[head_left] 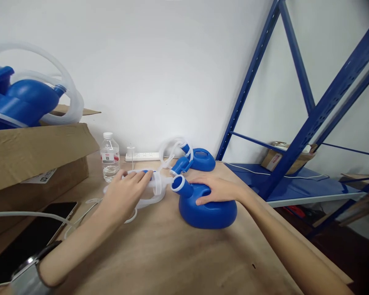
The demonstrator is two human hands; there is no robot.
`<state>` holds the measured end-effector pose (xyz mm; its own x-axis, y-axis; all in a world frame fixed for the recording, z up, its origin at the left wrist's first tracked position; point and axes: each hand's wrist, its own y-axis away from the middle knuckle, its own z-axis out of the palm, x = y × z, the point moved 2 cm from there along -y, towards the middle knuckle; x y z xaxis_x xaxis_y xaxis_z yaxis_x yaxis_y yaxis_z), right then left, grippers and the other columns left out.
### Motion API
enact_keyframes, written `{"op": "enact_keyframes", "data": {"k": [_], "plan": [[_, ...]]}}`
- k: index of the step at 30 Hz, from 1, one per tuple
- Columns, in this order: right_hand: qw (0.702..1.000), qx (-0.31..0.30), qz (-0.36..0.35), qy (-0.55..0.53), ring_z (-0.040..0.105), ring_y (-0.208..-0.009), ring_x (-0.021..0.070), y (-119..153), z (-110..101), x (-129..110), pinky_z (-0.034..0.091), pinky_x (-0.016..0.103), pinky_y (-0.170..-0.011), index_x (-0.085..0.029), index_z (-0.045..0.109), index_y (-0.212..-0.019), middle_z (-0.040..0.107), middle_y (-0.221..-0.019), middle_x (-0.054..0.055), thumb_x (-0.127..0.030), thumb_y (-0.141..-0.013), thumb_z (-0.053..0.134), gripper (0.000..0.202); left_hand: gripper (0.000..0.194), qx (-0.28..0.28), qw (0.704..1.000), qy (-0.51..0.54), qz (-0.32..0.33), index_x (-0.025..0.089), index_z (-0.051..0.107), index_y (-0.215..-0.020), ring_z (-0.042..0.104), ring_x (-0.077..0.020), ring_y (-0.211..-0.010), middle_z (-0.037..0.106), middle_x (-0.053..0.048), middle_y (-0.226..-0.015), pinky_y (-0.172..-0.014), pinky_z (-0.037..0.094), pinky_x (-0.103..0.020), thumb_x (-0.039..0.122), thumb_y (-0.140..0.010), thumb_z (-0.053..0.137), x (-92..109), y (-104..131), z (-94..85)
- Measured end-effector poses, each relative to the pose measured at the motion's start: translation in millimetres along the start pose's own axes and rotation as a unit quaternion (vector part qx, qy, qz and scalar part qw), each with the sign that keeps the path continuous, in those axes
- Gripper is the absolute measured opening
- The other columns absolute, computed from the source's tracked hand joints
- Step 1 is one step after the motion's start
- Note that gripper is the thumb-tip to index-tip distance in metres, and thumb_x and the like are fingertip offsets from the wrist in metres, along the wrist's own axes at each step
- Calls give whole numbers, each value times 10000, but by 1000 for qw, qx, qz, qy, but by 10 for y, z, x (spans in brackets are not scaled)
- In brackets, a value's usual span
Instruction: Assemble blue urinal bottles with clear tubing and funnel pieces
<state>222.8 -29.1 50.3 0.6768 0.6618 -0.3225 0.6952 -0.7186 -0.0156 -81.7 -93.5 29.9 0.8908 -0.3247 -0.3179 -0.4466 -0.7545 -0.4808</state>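
A blue plastic bottle [207, 215] with an open, white-rimmed mouth tilted up to the left lies on the wooden table [160, 258]. My right hand [217, 188] wraps over its top, around the handle. To the left, my left hand [127, 186] has its fingers curled over a coil of clear tubing [156, 190] with a blue part partly hidden beneath them. Behind the near bottle sits another blue bottle [204, 160], with a blue connector piece [182, 164] and more looped clear tubing [169, 149] beside it.
At the left, an open cardboard box [39, 151] holds blue bottles [30, 100] and tubing. A water bottle [110, 157], a power strip [144, 156], a black tablet [30, 241] and white cables surround the work area. Blue metal shelving [252, 172] stands at the right.
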Motion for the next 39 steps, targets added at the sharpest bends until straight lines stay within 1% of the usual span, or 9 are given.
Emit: {"op": "enact_keyframes", "data": {"k": [4, 10, 18, 21, 24, 27, 32, 34, 39], "plan": [[999, 29, -18, -23, 558, -1347, 326, -28, 132, -42, 397, 492, -1174, -371, 593, -1423, 614, -1459, 1, -667, -778, 743, 726, 356, -75, 996, -20, 54, 146, 600, -1235, 725, -308, -936, 735, -119, -1054, -747, 489, -402, 24, -925, 473, 177, -321, -58], [994, 52, -81, -46, 562, -1350, 305, -75, 155, -195, 376, 462, -1198, -378, 610, -1405, 619, -1452, -26, -566, -773, 801, 687, 289, -112, 988, -1, 108, 118, 598, -1119, 721, -313, -923, 719, -150, -1014, -721, 507, -395, 12, -877, 479, 387, -505, -13], [997, 64, -45, -9, 578, -1329, 324, -99, 198, -167, 403, 459, -1166, -349, 642, -1378, 629, -1443, 1, -624, -777, 768, 673, 579, -131, 978, 122, 109, 104, 546, -1205, 704, -369, -1003, 720, -178, -1099, -766, 550, -436, 601, -911, 578, 410, -456, -53], [997, 62, -42, 0, 591, -1313, 308, -106, 200, -185, 416, 430, -1150, -353, 647, -1366, 632, -1439, -16, -649, -831, 702, 615, 518, -130, 982, 79, 110, 86, 556, -1186, 714, -373, -976, 712, -187, -1065, -723, 558, -415, 486, -885, 690, 493, -471, -27], [997, 55, -53, -5, 609, -1294, 289, -112, 193, -213, 427, 405, -1134, -347, 665, -1340, 657, -1408, -18, -653, -891, 631, 545, 318, -119, 988, 48, 89, 67, 559, -1211, 722, -350, -979, 708, -193, -1087, -695, 571, -393, 156, -912, 616, 575, -452, -21], [997, 48, -63, -4, 603, -1302, 281, -119, 197, -228, 420, 394, -1136, -318, 678, -1326, 659, -1406, 5, -649, -923, 590, 530, 535, -118, 990, 12, 83, 33, 518, -1326, 717, -329, -1021, 693, -222, -1182, -691, 583, -365, -69, -800, 506, 641, -415, -14], [996, 56, -69, -3, 606, -1296, 283, -116, 219, -220, 418, 396, -1133, -303, 709, -1283, 665, -1398, 14, -643, -932, 582, 505, 686, -89, 994, 1, 70, 58, 433, -1467, 694, -299, -1103, 689, -206, -1242, -800, 582, -352, -81, -796, 478, 698, -384, 41], [996, 68, -58, 1, 618, -1279, 296, -107, 227, -212, 427, 407, -1123, -297, 713, -1280, 671, -1389, 22, -665, -926, 571, 530, 668, -75, 994, 37, 67, 66, 372, -1519, 676, -312, -1141, 668, -208, -1293, -854, 571, -383, 30, -873, 534, 680, -384, 50], [995, 98, -15, 19, 661, -1202, 328, -80, 251, -213, 484, 435, -1040, -305, 714, -1272, 709, -1327, 40, -701, -876, 613, 568, 863, -99, 961, 240, 93, 154, 360, -1552, 572, -365, -1304, 561, -192, -1479, -1041, 466, -489, 625, -878, 624, 581, -520, -81]]}}
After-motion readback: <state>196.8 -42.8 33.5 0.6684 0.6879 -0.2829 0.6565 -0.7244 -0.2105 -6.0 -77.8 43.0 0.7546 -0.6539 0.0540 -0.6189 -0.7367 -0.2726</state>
